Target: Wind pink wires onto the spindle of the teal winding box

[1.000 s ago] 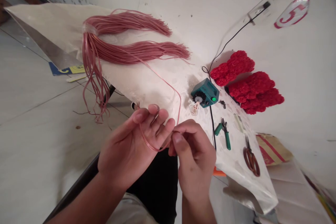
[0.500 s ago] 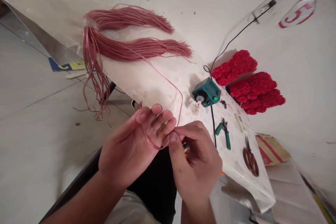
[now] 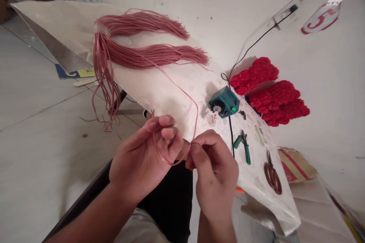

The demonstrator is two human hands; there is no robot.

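Observation:
A thin pink cord (image 3: 197, 115) runs from the lower of two cord bundles (image 3: 137, 55) down to my hands, where it bends in a loop under the left fingers. My left hand (image 3: 142, 163) is palm up with fingers curled, the cord held near its end between thumb and fingers; the short end sticks up above the fingertips. My right hand (image 3: 216, 174) pinches the same cord between thumb and index finger, just right of the left fingers. The tips of both pinches are partly hidden.
On the white-covered table (image 3: 182, 121) stands a teal device (image 3: 226, 98) with a lit green button and a black cable. Green-handled pliers (image 3: 243, 147), brown-handled scissors (image 3: 273, 178) and red fluffy bundles (image 3: 276, 100) lie to its right. The upper cord bundle (image 3: 148, 22) lies farther back.
My right hand has shifted slightly, its fingers drawn a little away from the left fingers while still pinching the cord. The left fingers have curled further inward.

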